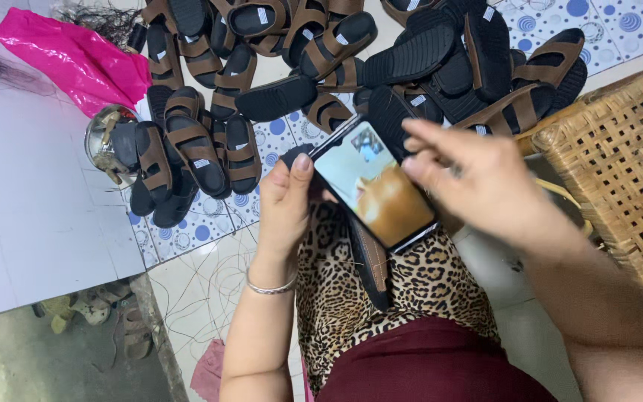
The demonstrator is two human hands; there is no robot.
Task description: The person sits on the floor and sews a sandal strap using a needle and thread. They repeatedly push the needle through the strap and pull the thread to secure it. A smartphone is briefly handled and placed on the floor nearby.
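My left hand (286, 201) grips the left edge of a dark smartphone (372, 186), thumb on its upper corner, and holds it tilted above my lap. The screen is lit and shows an orange animal. My right hand (478, 179) hovers over the phone's right side, fingers spread, the fingertips blurred at the screen's top edge. A dark sandal part (372, 264) lies on my leopard-print lap under the phone. A silver bangle (269, 286) sits on my left wrist.
A heap of brown-strapped black sandals (321, 45) covers the dotted floor mat (187, 238) ahead. A woven cane basket (619, 164) stands at the right. At the left are a pink plastic bag (68, 56), a metal bowl (102, 145) and a pale board (31, 208).
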